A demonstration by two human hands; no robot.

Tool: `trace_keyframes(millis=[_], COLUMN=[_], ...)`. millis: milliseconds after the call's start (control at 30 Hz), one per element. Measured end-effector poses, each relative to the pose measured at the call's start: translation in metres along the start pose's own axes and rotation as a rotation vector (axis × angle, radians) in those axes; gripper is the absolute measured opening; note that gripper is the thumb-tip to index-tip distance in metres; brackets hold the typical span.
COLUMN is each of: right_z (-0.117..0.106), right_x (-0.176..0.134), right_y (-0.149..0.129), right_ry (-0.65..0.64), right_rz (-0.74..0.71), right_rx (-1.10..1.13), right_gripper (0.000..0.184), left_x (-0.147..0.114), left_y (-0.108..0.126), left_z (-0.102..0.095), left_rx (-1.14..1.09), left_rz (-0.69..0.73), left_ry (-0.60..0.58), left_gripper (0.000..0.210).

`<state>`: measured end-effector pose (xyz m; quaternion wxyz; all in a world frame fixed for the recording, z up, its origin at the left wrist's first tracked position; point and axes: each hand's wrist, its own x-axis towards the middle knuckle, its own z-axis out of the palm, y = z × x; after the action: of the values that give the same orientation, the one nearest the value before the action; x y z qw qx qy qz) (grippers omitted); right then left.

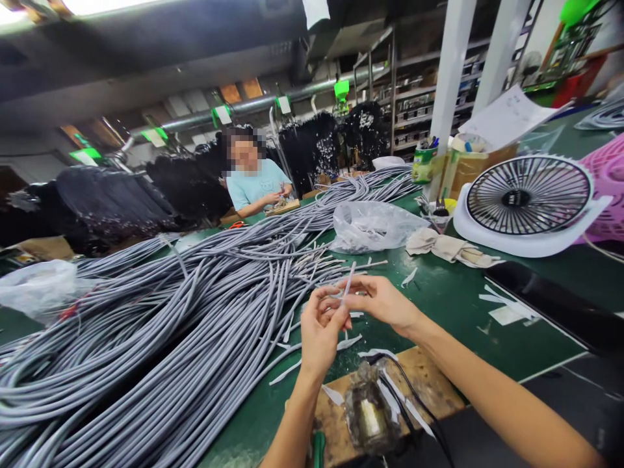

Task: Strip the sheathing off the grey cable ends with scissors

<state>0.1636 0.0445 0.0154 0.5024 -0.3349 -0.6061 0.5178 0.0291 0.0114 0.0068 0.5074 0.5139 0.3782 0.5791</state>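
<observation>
In front of me my two hands meet over the green table. My left hand (320, 325) is closed, its thumb and fingers pinching around the lower end of a thin whitish strip (349, 281). My right hand (385, 302) comes in from the right with its fingers closed about the same strip, which stands nearly upright. The fingertips partly hide what else is between them. Just left of the hands lie the ends of a large bundle of grey cables (234, 286). Below them a wooden board (429, 383) carries a small metal device (370, 413) with a black cord.
A white fan (524, 201) stands at right beside a dark flat panel (546, 299). Clear plastic bags (375, 224), a beige cloth glove (446, 247) and scattered white strips (509, 305) lie on the table (453, 299). Across it another person (258, 182) works with their hands.
</observation>
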Motion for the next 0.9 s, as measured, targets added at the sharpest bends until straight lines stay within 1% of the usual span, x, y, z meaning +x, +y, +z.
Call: trace_keyframes(millis=[33, 67, 100, 167, 233, 300, 333, 400, 467, 533, 567, 633, 733, 833, 900], right_z=[0.004, 0.007, 0.009, 0.01, 0.012, 0.013, 0.015, 0.017, 0.019, 0.021, 0.021, 0.022, 0.023, 0.022, 0.019], right_x=[-0.002, -0.003, -0.005, -0.006, -0.008, -0.009, -0.01, -0.012, -0.014, -0.015, -0.016, -0.017, -0.017, -0.016, -0.015], right_y=[0.0, 0.0, 0.0, 0.002, 0.004, 0.006, 0.007, 0.009, 0.01, 0.009, 0.009, 0.006, 0.003, 0.002, 0.001], right_ry=[-0.092, -0.127, -0.109, 0.017, 0.157, 0.257, 0.282, 0.279, 0.252, 0.256, 0.264, 0.271, 0.246, 0.229, 0.268], right_rz=[0.022, 0.029, 0.02, -0.057, -0.201, -0.365, -0.441, -0.564, -0.651, -0.708, -0.717, -0.68, -0.515, -0.357, -0.298], right_rx=[0.033, 0.057, 0.057, -0.039, -0.242, -0.462, -0.552, -0.671, -0.728, -0.762, -0.767, -0.738, -0.599, -0.414, -0.304], right_gripper=[0.031, 0.03, 0.029, 0.027, 0.027, 0.025, 0.024, 0.024, 0.022, 0.021, 0.021, 0.02, 0.021, 0.023, 0.023], left_x=[0.0, 0.0, 0.0, 0.0, 0.0, 0.001, 0.001, 0.002, 0.003, 0.004, 0.004, 0.004, 0.003, 0.001, 0.0], left_y=[0.001, 0.001, 0.002, 0.001, 0.0, -0.003, -0.005, -0.008, -0.009, -0.008, -0.007, -0.003, 0.003, 0.005, 0.005], left_z=[0.0, 0.0, 0.001, 0.002, 0.003, 0.004, 0.004, 0.003, 0.003, 0.002, 0.002, 0.002, 0.002, 0.001, 0.0], left_rx=[0.003, 0.006, 0.01, 0.022, 0.031, 0.007, -0.018, -0.076, -0.126, -0.176, -0.207, -0.274, -0.341, -0.343, -0.302], left_rz=[0.001, 0.002, 0.001, -0.008, -0.018, -0.025, -0.029, -0.032, -0.018, 0.008, 0.02, 0.029, 0.018, -0.016, -0.022], left_ry=[-0.003, -0.001, 0.002, 0.016, 0.027, 0.033, 0.037, 0.055, 0.086, 0.114, 0.128, 0.159, 0.17, 0.114, 0.066], left_gripper=[0.031, 0.031, 0.032, 0.033, 0.033, 0.03, 0.029, 0.028, 0.025, 0.023, 0.021, 0.02, 0.02, 0.022, 0.025])
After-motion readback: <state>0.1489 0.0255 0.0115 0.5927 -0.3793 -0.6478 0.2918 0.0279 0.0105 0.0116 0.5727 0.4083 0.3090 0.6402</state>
